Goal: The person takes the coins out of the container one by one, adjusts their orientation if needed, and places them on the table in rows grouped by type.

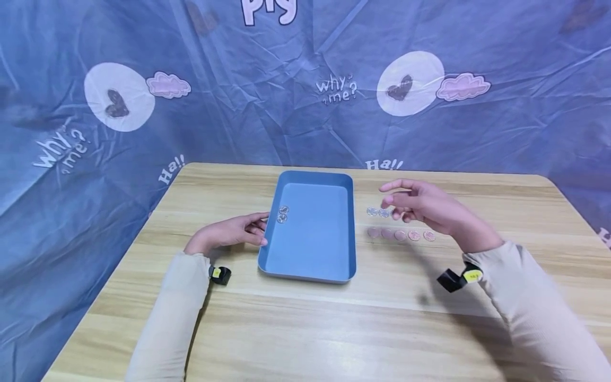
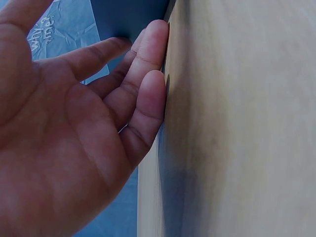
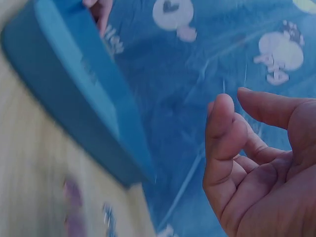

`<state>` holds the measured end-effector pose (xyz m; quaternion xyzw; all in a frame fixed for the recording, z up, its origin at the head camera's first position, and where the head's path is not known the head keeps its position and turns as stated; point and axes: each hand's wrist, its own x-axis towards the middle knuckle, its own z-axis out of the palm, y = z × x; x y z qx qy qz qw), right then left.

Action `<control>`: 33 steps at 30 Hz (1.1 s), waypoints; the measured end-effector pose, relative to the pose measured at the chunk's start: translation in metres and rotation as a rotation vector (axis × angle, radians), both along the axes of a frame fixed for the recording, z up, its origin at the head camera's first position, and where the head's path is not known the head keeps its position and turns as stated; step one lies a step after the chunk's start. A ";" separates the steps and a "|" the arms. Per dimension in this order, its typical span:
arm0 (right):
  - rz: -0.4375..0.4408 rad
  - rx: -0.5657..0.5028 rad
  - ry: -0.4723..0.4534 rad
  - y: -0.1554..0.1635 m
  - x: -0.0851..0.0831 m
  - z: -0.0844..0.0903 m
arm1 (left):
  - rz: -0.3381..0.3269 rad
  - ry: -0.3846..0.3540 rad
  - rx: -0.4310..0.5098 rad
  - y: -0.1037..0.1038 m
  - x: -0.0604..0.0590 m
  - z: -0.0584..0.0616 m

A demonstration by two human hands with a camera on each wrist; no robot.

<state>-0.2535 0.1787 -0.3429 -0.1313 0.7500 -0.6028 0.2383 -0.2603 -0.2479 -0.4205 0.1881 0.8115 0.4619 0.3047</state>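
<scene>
Item: shallow blue rectangular plastic tray (image 1: 310, 270), sitting mid-table on the pale wood-grain tabletop (image 1: 334, 329), holding two small silvery patterned discs (image 1: 283, 214) near its left wall.

Left hand (image 1: 229, 233): resting on the tabletop, relaxed fingers lying against the tray's left rim, gripping nothing.

Right hand (image 1: 425, 207): hovering above the table right of the tray, fingers loosely bent, holding nothing visible.

Below it: two more silvery discs (image 1: 378, 212) and a row of five pinkish round discs (image 1: 401, 234), lying flat, near the tray but apart from it.

Risk, as a judgement: the discs are lying thin and flat, so fingertips may be slipping off an edge or nudging neighbours out of line; a dropped disc could roll off.
</scene>
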 end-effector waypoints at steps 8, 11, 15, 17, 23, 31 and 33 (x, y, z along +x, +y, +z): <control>0.034 -0.063 -0.006 -0.055 -0.016 0.009 | 0.006 -0.011 0.010 0.002 0.002 0.002; 0.032 -0.054 -0.014 -0.077 -0.023 0.007 | 0.008 -0.008 0.012 0.002 0.001 0.002; 0.035 -0.030 -0.006 -0.107 -0.031 -0.002 | 0.004 0.001 0.010 0.001 0.001 0.002; 0.042 -0.033 -0.015 -0.121 -0.035 -0.008 | 0.001 0.006 0.005 0.001 0.001 0.001; 0.049 -0.015 -0.085 -0.152 -0.047 -0.031 | -0.010 0.007 0.003 0.001 0.001 0.000; 0.061 0.018 -0.085 -0.177 -0.062 -0.049 | -0.013 0.000 0.020 0.001 0.001 0.001; 0.072 0.043 -0.080 -0.182 -0.064 -0.053 | -0.017 0.000 0.022 0.001 0.000 0.000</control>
